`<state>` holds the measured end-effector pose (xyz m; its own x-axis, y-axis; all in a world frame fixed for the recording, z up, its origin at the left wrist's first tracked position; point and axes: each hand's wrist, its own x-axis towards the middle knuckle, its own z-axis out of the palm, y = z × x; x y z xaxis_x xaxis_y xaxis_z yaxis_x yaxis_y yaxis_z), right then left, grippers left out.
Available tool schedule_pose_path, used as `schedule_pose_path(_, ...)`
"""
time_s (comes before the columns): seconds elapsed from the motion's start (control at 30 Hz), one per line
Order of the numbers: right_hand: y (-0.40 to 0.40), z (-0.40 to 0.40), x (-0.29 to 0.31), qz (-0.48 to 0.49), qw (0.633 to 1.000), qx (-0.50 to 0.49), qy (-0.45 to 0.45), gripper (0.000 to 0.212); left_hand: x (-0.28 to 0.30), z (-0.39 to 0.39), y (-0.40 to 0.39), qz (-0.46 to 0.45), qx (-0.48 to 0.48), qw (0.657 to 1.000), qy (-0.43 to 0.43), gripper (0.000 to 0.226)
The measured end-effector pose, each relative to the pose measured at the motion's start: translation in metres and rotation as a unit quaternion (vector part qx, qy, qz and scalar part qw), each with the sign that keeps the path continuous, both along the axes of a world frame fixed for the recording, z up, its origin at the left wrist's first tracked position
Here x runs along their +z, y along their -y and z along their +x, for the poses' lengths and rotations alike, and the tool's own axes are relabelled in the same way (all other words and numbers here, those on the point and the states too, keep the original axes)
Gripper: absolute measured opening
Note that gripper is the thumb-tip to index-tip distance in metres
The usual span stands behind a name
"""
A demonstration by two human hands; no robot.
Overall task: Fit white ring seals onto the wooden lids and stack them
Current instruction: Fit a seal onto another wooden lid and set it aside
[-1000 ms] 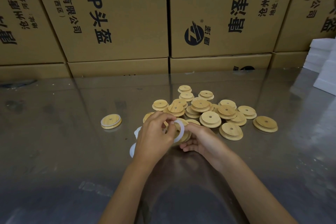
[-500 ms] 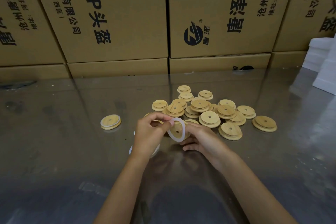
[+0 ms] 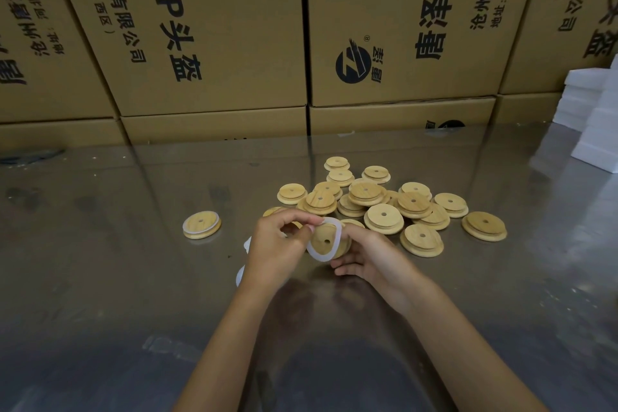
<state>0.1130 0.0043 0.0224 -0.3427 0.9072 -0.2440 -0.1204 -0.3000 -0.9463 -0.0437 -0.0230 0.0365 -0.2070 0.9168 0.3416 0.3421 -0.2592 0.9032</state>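
A thin white flexible ring seal (image 3: 323, 241) is stretched over the near face of a round pale wooden lid with a small centre hole (image 3: 329, 239), which is held tilted just above the shiny grey metal tabletop (image 3: 100, 278); the ring is seated along the lid's far right edge and hangs loose at the lower left. The lid is cupped from the right by the right hand (image 3: 371, 256), its fingers curled round the rim. The upper left part of the ring is pinched between thumb and fingertips of the left hand (image 3: 277, 251). Parts of further white rings (image 3: 240, 274) are seen at the left edge of that hand, lying on the table. Just behind the hands a loose heap of similar round wooden lids (image 3: 384, 207) is spread, some overlapping. Well to the left, apart from the heap, a single wooden lid with a white ring already fitted (image 3: 201, 225) lies flat. Along the far edge of the table large brown cardboard cartons printed in black (image 3: 217, 27) are stacked, and at the right edge a pile of white blocks (image 3: 595, 117) is seen.
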Motion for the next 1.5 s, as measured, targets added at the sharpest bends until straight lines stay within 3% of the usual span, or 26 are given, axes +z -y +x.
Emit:
schedule_pose_path(0.77, 0.0023, 0.0004, 0.0048, -0.011, 1.000, -0.016, -0.013, 0.027, -0.0006, -0.0016, -0.0005, -0.020, 0.031, 0.999, 0.002, 0.017)
schedule_pose_path(1.5, 0.0048, -0.0001, 0.0058, 0.023, 0.999, -0.013, 0.028, 0.024, -0.0040, -0.0036, -0.0017, -0.019, 0.005, 1.000, -0.018, 0.021)
